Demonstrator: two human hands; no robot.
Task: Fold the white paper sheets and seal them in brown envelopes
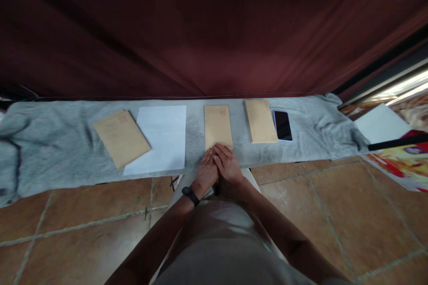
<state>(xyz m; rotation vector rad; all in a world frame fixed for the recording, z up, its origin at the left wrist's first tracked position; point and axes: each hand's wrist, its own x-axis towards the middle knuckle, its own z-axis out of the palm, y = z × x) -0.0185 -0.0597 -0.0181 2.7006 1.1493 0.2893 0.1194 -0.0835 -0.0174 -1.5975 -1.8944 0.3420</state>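
Observation:
A brown paper envelope lies flat in front of me, its printed mark near the top right corner. My left hand, with a black band on the wrist, lies palm down at the envelope's near edge. Beside it, my right hand rests flat too, and the fingertips of both hands meet on the paper. Neither hand is gripping anything. To the right is a thick stack of brown envelopes. Further left, more brown envelopes lie askew, partly over white paper.
A grey cloth covers the narrow table. Close to the stack's right side lies a phone with a dark screen. Dark red fabric hangs behind the table. At far right are a white sheet and colourful packaging.

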